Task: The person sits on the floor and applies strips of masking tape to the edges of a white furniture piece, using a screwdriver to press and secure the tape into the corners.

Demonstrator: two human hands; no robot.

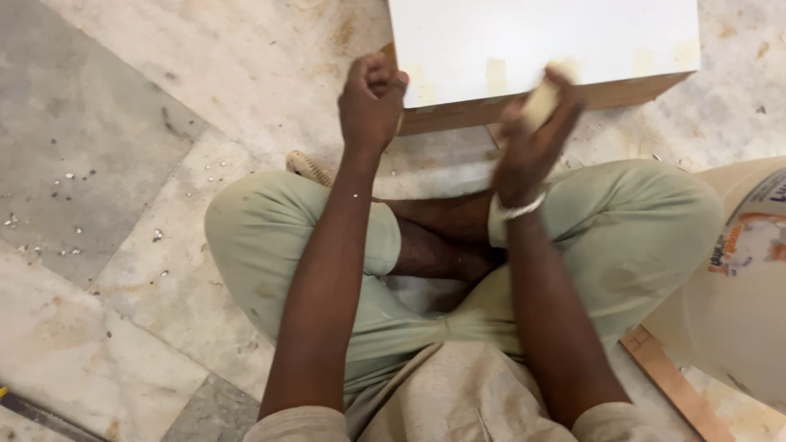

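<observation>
I sit cross-legged on a stone floor in pale green trousers. A white laminated board (573,37) with a brown wooden edge lies in front of my knees. My left hand (371,102) is closed in a fist at the board's near left corner, gripping its edge. My right hand (534,135) is blurred and holds a small cream-coloured block (542,100) against the board's near edge. A pale band circles my right wrist.
A large cream plastic bucket (737,286) with a printed label stands at my right. A strip of wood (671,385) lies beside it on the floor. Small bits of debris (65,188) are scattered on the grey tile at left. A sandal (307,166) peeks out by my left knee.
</observation>
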